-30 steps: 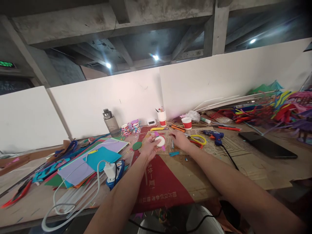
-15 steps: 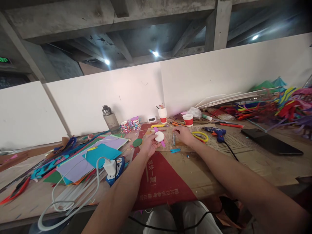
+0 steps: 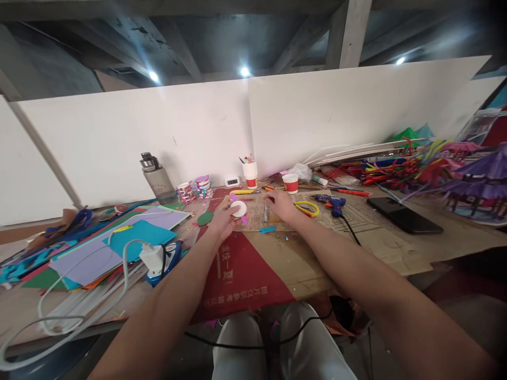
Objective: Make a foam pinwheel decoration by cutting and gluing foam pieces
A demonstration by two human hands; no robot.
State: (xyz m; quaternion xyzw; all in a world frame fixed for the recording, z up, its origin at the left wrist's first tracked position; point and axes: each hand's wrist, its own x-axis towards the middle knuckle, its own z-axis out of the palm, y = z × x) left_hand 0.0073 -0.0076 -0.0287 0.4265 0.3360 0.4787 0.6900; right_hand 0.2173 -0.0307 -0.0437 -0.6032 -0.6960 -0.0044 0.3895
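Observation:
My left hand (image 3: 222, 221) grips a round white disc (image 3: 238, 209), its fingers at the disc's left side. A purple strip (image 3: 244, 221) sticks out from the disc at top and bottom. Just to the right, my right hand (image 3: 281, 205) is held low over the cardboard with its fingers pinched together; what they hold, if anything, is too small to make out. Below those fingertips lies a narrow clear item (image 3: 266, 215). Closer to me are small blue pieces (image 3: 267, 230). A green disc (image 3: 205, 218) rests left of my left hand.
Right of my right hand lie a yellow loop-shaped handle (image 3: 309, 209), a blue glue gun (image 3: 336, 205) with a black cord and a phone (image 3: 404, 215). Paper cups (image 3: 290, 183) and a bottle (image 3: 157, 179) stand behind. Coloured sheets (image 3: 91, 245) and a white-corded plug (image 3: 152, 257) occupy the left.
The whole view has shifted, so things sit further left and slightly higher. My left hand still has the white disc, and my right hand stays over the same spot, fingers pinched.

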